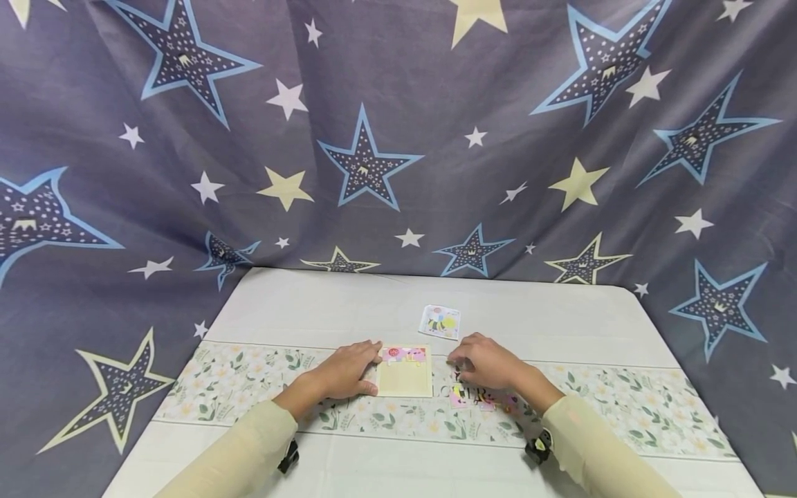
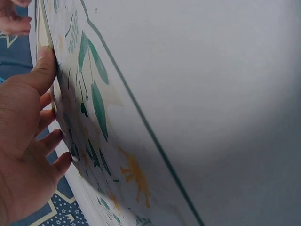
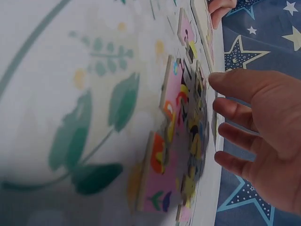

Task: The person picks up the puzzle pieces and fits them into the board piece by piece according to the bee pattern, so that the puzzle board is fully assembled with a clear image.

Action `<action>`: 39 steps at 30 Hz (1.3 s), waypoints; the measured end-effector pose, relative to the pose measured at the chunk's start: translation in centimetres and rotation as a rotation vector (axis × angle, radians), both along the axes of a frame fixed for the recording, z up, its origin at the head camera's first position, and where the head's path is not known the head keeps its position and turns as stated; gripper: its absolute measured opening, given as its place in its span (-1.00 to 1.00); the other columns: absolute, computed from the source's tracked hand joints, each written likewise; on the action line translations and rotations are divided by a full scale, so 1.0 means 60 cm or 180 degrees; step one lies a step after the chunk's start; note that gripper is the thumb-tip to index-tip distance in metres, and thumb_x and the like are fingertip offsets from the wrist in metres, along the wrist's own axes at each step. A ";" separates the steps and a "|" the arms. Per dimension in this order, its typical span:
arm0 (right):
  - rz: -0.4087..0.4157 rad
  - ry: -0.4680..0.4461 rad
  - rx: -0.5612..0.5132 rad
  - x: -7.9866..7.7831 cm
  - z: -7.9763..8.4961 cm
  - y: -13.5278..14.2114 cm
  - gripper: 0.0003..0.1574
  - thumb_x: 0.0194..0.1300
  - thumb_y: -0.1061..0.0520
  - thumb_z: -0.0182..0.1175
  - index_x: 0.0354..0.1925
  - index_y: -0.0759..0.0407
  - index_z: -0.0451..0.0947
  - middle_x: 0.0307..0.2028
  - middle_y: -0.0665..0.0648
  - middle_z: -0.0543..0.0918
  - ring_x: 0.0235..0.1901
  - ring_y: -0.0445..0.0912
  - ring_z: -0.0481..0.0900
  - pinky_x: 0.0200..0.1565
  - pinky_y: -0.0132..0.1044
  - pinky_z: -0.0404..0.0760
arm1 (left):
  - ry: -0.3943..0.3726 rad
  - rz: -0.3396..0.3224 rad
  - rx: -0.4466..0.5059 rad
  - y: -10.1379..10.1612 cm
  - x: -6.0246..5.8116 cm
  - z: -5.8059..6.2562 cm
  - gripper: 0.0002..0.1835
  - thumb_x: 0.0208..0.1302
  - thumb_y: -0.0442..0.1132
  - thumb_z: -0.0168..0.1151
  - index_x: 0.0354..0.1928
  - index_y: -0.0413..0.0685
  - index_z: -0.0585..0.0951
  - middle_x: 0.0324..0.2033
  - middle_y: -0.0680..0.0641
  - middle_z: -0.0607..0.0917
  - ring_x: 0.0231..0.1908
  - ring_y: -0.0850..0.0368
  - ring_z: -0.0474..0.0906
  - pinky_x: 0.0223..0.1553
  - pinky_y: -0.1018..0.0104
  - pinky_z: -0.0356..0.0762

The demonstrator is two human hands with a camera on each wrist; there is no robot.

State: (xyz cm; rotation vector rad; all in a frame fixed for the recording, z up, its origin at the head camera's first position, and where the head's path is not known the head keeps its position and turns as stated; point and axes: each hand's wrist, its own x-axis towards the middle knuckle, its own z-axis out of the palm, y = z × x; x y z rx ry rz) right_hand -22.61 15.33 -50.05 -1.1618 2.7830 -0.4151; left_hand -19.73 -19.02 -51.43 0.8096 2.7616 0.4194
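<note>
A shallow wooden puzzle tray lies on the table, with pink joined pieces along its top edge. My left hand rests against the tray's left side, fingers at the upper corner and thumb near the lower one. In the left wrist view the thumb touches the tray's edge. Right of the tray, loose jigsaw pieces lie in a group. My right hand hovers just beyond them, fingers loosely bent. Nothing shows between its fingers in the right wrist view, where pink pieces lie beside the hand.
A small picture card with a bee on it lies behind the tray. A floral band crosses the white table. Star-patterned cloth hangs behind and at both sides.
</note>
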 end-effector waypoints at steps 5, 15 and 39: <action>0.0121 0.0024 0.0136 0.003 -0.004 0.008 -0.55 0.17 0.07 0.49 0.06 0.01 0.73 -0.10 -0.05 0.73 0.02 -0.04 0.62 0.18 -0.05 0.60 | 0.0005 -0.0018 -0.0010 0.000 0.000 -0.001 -0.26 0.26 0.19 0.34 0.38 -0.04 0.48 0.55 -0.16 0.28 0.55 -0.18 0.17 0.53 -0.18 0.18; 0.0186 0.0111 0.0079 -0.001 -0.014 0.005 -0.61 0.17 0.07 0.51 0.00 0.00 0.75 -0.17 -0.08 0.74 -0.08 -0.12 0.63 0.11 -0.09 0.61 | -0.0012 0.0013 -0.0043 -0.003 0.000 -0.001 -0.25 0.26 0.21 0.34 0.38 -0.02 0.48 0.55 -0.14 0.27 0.56 -0.16 0.16 0.54 -0.17 0.17; 0.0180 0.0088 -0.0178 -0.004 -0.010 -0.037 -0.63 0.21 0.07 0.40 0.02 -0.01 0.74 -0.12 -0.11 0.76 -0.04 -0.15 0.62 0.18 -0.11 0.59 | 0.0054 0.0007 -0.0076 -0.003 -0.003 -0.007 -0.26 0.26 0.23 0.34 0.37 -0.01 0.49 0.55 -0.11 0.28 0.55 -0.14 0.17 0.53 -0.15 0.19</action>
